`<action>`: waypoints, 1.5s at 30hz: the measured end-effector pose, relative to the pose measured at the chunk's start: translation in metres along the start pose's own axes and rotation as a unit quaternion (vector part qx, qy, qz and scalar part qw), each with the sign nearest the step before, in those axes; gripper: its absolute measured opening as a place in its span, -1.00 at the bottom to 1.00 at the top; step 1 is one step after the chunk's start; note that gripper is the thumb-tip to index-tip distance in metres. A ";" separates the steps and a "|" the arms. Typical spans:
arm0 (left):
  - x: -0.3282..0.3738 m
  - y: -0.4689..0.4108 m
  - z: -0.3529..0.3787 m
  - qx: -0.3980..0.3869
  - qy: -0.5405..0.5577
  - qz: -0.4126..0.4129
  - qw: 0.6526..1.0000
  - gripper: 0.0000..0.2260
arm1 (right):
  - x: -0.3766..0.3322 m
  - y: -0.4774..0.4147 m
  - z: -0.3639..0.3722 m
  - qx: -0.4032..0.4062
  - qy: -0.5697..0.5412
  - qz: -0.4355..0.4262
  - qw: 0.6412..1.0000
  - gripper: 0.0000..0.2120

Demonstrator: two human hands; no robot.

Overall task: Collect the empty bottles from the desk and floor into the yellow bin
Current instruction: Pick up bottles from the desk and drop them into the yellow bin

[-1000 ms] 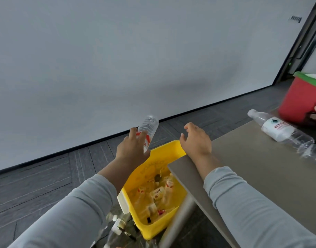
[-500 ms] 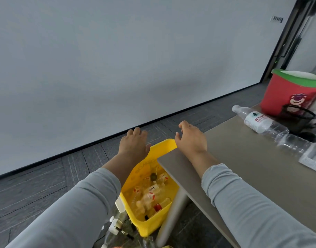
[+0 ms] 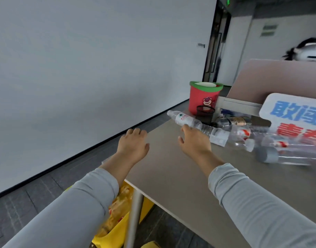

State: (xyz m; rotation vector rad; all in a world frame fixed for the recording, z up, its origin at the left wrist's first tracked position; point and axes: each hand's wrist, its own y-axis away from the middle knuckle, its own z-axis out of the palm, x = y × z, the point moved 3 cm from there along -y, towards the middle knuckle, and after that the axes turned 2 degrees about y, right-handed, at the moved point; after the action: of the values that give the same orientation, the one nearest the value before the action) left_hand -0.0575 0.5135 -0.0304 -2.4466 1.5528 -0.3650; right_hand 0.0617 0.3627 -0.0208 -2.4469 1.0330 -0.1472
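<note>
Hovering just beside the clear white-labelled plastic bottle [image 3: 188, 120], the right hand [image 3: 194, 143] spreads its fingers [image 3: 185, 127], likely to grasp it.

Single wide-angle head cam, facing forward and down; fingers [image 3: 135, 131] close, mid-frame, bench [image 3: 180, 178] under them, wall [image 3: 82, 68] beyond.

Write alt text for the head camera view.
The right hand reaches toward a clear bottle lying on the desk; the left hand hovers open by the desk's corner. More bottles lie behind, near a red bucket; the yellow bin stands below.
</note>
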 end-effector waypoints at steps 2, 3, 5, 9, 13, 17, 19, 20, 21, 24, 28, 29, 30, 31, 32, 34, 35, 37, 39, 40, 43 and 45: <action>0.033 -0.003 0.002 0.002 0.007 0.026 1.000 -0.63 | 0.033 0.019 -0.014 0.000 0.025 0.026 0.999 -0.68; 0.050 -0.004 0.002 0.003 0.010 0.040 0.999 -0.63 | 0.050 0.029 -0.022 0.001 0.036 0.041 0.999 -0.68; 0.086 -0.006 0.004 0.005 0.017 0.073 0.997 -0.65 | 0.085 0.050 -0.037 0.004 0.054 0.072 0.996 -0.70; 0.164 -0.003 0.004 0.014 0.033 0.145 0.989 -0.64 | 0.146 0.097 -0.071 -0.002 0.096 0.124 0.988 -0.71; 0.243 0.009 0.007 0.016 0.059 0.223 0.973 -0.65 | 0.199 0.150 -0.107 0.000 0.141 0.180 0.974 -0.63; 0.314 0.026 0.010 0.006 0.070 0.282 0.957 -0.63 | 0.243 0.201 -0.142 -0.004 0.165 0.241 0.956 -0.64; 0.346 0.036 0.010 0.005 0.075 0.311 0.947 -0.62 | 0.260 0.226 -0.159 0.003 0.170 0.284 0.944 -0.64; 0.361 0.042 0.009 0.004 0.078 0.326 0.942 -0.62 | 0.268 0.239 -0.166 0.003 0.176 0.300 0.938 -0.64; 0.375 0.047 0.009 0.003 0.080 0.340 0.937 -0.62 | 0.275 0.251 -0.173 0.001 0.183 0.313 0.932 -0.64; 0.417 0.064 0.007 0.001 0.090 0.380 0.921 -0.63 | 0.294 0.287 -0.194 -0.001 0.191 0.352 0.916 -0.63; 0.464 0.089 0.002 0.005 0.114 0.427 0.897 -0.62 | 0.312 0.330 -0.218 0.004 0.189 0.404 0.895 -0.60; 0.472 0.095 0.002 0.004 0.115 0.438 0.892 -0.62 | 0.315 0.339 -0.222 0.003 0.189 0.417 0.889 -0.59; 0.480 0.101 0.002 0.003 0.116 0.447 0.887 -0.62 | 0.318 0.348 -0.227 0.004 0.190 0.427 0.884 -0.59; 0.487 0.106 0.001 0.001 0.117 0.453 0.884 -0.62 | 0.320 0.356 -0.231 0.007 0.193 0.434 0.880 -0.58; 0.493 0.110 0.000 -0.001 0.118 0.457 0.882 -0.62 | 0.322 0.363 -0.236 0.010 0.197 0.441 0.876 -0.57; 0.504 0.119 -0.002 -0.005 0.123 0.466 0.876 -0.61 | 0.324 0.376 -0.245 0.013 0.200 0.456 0.867 -0.54; 0.509 0.124 -0.004 -0.009 0.124 0.472 0.873 -0.60 | 0.325 0.382 -0.249 0.012 0.202 0.465 0.862 -0.54; 0.519 0.133 -0.010 -0.013 0.128 0.486 0.864 -0.59 | 0.326 0.393 -0.258 0.012 0.208 0.483 0.851 -0.56; 0.528 0.145 -0.019 -0.011 0.133 0.501 0.855 -0.59 | 0.325 0.403 -0.265 0.016 0.215 0.495 0.842 -0.58; 0.533 0.151 -0.023 -0.013 0.137 0.510 0.849 -0.58 | 0.324 0.408 -0.267 0.018 0.217 0.499 0.839 -0.59; 0.549 0.173 -0.031 -0.030 0.153 0.536 0.830 -0.57 | 0.323 0.420 -0.275 0.025 0.223 0.507 0.833 -0.62; 0.560 0.188 -0.031 -0.062 0.159 0.549 0.818 -0.55 | 0.322 0.429 -0.280 0.027 0.226 0.511 0.829 -0.62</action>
State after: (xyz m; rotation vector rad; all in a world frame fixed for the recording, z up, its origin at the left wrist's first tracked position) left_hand 0.0023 -0.0750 -0.0093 -1.1707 2.8327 -0.4373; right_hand -0.0649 -0.2281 -0.0016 -1.5065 2.3425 -0.3848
